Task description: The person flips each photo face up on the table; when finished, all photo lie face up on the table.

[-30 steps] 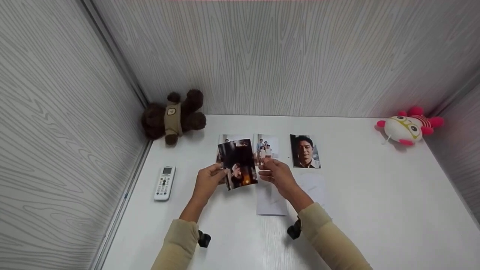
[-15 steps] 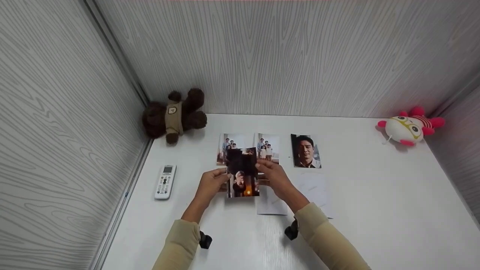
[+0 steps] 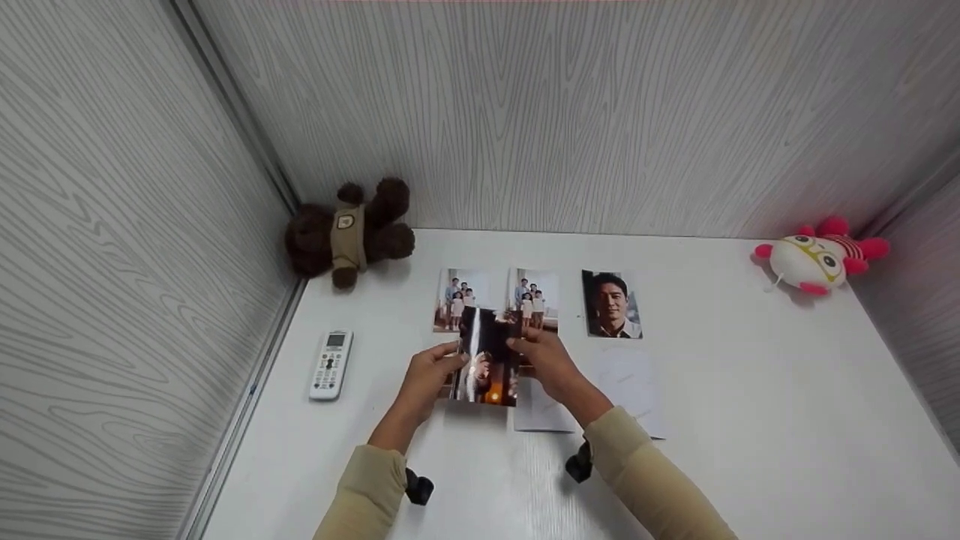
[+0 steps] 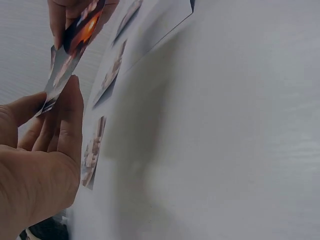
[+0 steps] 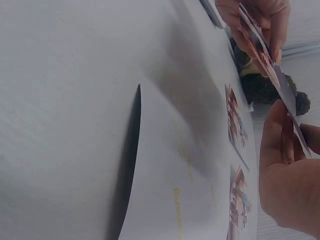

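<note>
A dark glossy photo (image 3: 491, 356), with an upside-down figure and an orange glow, is held above the table. My left hand (image 3: 429, 375) pinches its left edge between thumb and fingers; my right hand (image 3: 551, 360) does the same on the right. The wrist views show it nearly edge-on, tilted; more than one layer seems to be there, but how many I cannot tell. Behind it lie two matching family photos, one at left (image 3: 455, 296) and one at right (image 3: 537, 289), their lower parts partly covered. Right of them lies a portrait photo (image 3: 611, 304).
White-backed sheets, one nearer the middle (image 3: 544, 412) and one to its right (image 3: 634, 386), lie under and beside my right forearm. A remote control (image 3: 330, 365) is at left. A brown teddy bear (image 3: 349, 234) and a pink-white plush toy (image 3: 817, 256) sit by the walls.
Both hands have brought the dark photo down and nearer to me, slightly right, and turned it straighter. More of the left family photo shows. A bright reflection now streaks the held photo.
</note>
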{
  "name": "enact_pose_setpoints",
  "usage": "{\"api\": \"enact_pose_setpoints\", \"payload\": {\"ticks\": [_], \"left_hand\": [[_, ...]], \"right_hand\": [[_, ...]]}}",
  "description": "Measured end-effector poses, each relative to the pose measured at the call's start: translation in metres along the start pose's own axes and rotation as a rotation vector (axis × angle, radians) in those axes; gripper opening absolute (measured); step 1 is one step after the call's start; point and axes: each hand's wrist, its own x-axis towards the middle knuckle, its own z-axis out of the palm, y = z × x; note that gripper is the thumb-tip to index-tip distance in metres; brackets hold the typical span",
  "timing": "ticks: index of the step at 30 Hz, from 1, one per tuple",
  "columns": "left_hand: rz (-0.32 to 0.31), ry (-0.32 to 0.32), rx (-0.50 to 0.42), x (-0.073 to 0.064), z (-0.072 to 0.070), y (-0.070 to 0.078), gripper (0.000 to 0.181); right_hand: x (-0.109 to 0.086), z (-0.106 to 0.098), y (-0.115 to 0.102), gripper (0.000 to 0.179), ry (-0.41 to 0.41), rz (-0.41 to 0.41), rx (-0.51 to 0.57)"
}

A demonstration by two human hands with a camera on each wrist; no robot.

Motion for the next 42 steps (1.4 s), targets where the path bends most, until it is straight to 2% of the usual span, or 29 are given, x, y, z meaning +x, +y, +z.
{"api": "enact_pose_setpoints", "payload": {"ticks": [4, 11, 15, 25, 29, 35, 38, 42], "left_hand": [[-0.043, 0.002, -0.081, -0.004, 0.0, -0.001, 0.047], [-0.071, 0.029, -0.235, -0.011, 0.001, -0.004, 0.051], [-0.063, 0.045, -0.316, -0.014, 0.007, -0.006, 0.054], [0.001, 0.063, -0.439, -0.014, 0.029, -0.011, 0.051], [0.003, 0.073, -0.445, -0.014, 0.029, -0.01, 0.051], [-0.024, 0.058, -0.396, -0.015, 0.024, -0.009, 0.046], [-0.037, 0.031, -0.358, -0.017, 0.02, -0.011, 0.047], [-0.059, 0.02, -0.301, -0.02, 0.014, -0.012, 0.046]], "right_hand": [[0.001, 0.0, 0.002, 0.034, 0.022, 0.019, 0.049], [0.002, 0.004, -0.004, 0.034, 0.049, 0.032, 0.22], [0.002, 0.007, -0.006, 0.037, 0.052, 0.04, 0.284], [0.0, 0.009, -0.004, 0.046, 0.051, 0.016, 0.311], [0.001, 0.004, -0.004, 0.044, 0.043, 0.025, 0.318], [0.004, -0.011, -0.007, 0.027, 0.029, 0.024, 0.352], [0.004, -0.019, -0.009, 0.026, 0.016, 0.031, 0.336], [0.003, -0.025, -0.01, 0.034, -0.028, 0.049, 0.241]]}}
